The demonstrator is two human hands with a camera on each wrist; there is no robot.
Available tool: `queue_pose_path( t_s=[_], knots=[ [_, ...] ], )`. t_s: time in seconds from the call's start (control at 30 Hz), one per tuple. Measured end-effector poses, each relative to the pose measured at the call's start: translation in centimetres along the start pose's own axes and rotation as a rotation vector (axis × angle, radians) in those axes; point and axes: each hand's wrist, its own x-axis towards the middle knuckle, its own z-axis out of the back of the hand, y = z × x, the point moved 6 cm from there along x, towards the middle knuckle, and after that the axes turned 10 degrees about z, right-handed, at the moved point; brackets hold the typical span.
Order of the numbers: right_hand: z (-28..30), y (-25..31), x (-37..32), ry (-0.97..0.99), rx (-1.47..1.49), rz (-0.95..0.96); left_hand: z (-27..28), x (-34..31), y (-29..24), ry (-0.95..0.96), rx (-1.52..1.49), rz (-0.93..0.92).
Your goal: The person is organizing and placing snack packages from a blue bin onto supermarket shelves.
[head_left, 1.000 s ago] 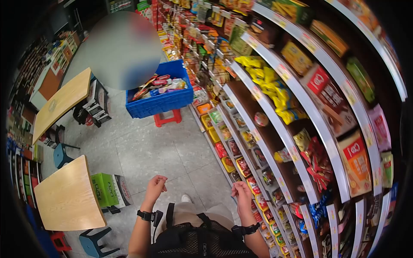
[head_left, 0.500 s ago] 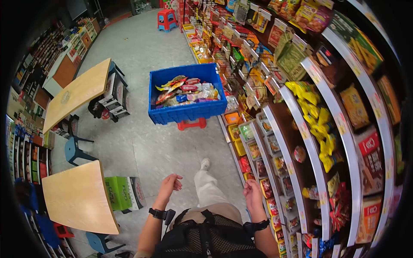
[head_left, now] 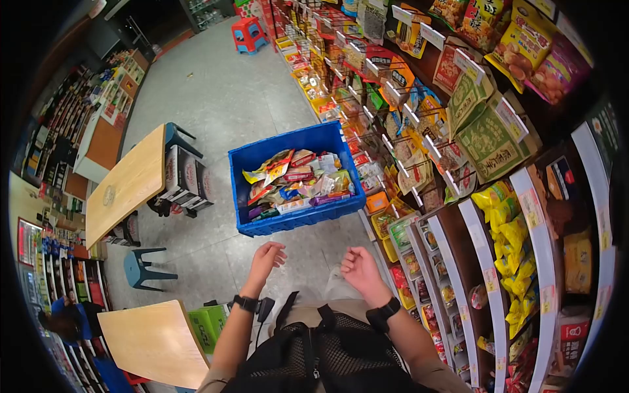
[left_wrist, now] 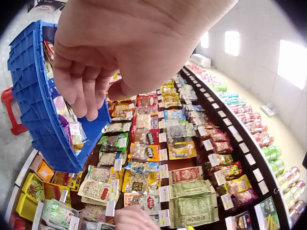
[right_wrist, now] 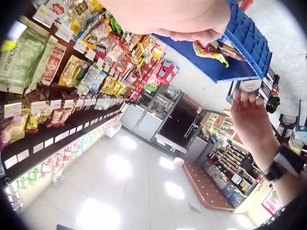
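Note:
In the head view a blue crate (head_left: 298, 219) filled with packaged snacks (head_left: 298, 177) stands ahead of me. My left hand (head_left: 267, 257) hangs just short of its near side, fingers loosely bent and holding nothing. To the right, my right hand (head_left: 362, 270) is also bare, its fingers loosely curled, near the crate's front right corner. Both wrists wear black straps. The left wrist view has the crate (left_wrist: 33, 96) beyond the relaxed left fingers (left_wrist: 76, 96). In the right wrist view the right hand (right_wrist: 182, 17) overlaps the crate's edge.
Shelves of snacks run along the right, with yellow packets (head_left: 514, 255) and hanging bags (head_left: 488, 128). On the left are wooden tables (head_left: 147, 347), a dark stool (head_left: 147, 268) and a green box (head_left: 208, 325). A red and blue stool (head_left: 249, 36) stands farther down the aisle.
I have moved forward, so the crate is closer to my hands. My right hand has swung inward toward it. The blurred patch over the aisle in the oldest frame is gone.

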Motion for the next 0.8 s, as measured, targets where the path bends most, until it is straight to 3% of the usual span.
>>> queue_pose_path(
  t_s=[0.1, 0.2, 0.27, 0.3, 0.37, 0.4, 0.43, 0.5, 0.6, 0.67, 0.7, 0.77, 0.8],
  knots=[
    [-5.4, 1.2, 2.5, 0.070, 0.018, -0.053, -0.9, 6.3, -1.7, 0.016, 0.044, 0.053],
    [-9.7, 3.4, 5.0, 0.155, -0.183, 0.090, -1.9, 13.4, -4.3, 0.029, 0.117, -0.110],
    [-10.2, 5.2, 7.4, 0.156, -0.702, 0.332, -2.1, 19.7, -3.4, -0.010, 0.240, -0.144],
    [-9.1, 4.9, 9.4, 0.129, -0.688, 0.338, -1.9, 22.4, -2.8, -0.060, 0.364, -0.185],
    [-6.5, 5.6, 15.3, 0.048, -1.018, 0.469, -2.6, 29.2, -3.4, -0.163, 0.620, -0.346],
    [-5.9, 5.2, 16.8, -0.022, -0.956, 0.329, -2.9, 31.3, -3.8, -0.139, 0.598, -0.332],
    [-5.8, 4.9, 18.4, -0.050, -0.955, 0.349, -3.2, 33.2, -4.0, -0.115, 0.577, -0.317],
    [-4.6, 3.7, 22.2, -0.131, -0.889, 0.194, -3.7, 36.2, -3.5, -0.232, 0.734, -0.310],
    [-4.8, 3.6, 27.1, -0.169, -0.854, 0.179, -4.8, 39.7, -4.2, -0.117, 0.785, -0.304],
    [-5.8, 1.5, 29.7, -0.197, -0.754, 0.158, -5.8, 40.2, -5.0, 0.127, 0.851, -0.288],
    [-6.3, 0.7, 30.5, -0.213, -0.757, 0.157, -5.5, 40.8, -6.1, 0.142, 0.845, -0.283],
    [-6.3, -0.6, 31.8, -0.232, -0.771, 0.174, -5.8, 42.4, -6.6, 0.427, 0.994, -0.037],
    [-6.3, -1.3, 31.6, -0.289, -0.740, 0.196, -5.6, 42.9, -5.6, 0.516, 0.918, 0.046]
  ],
)
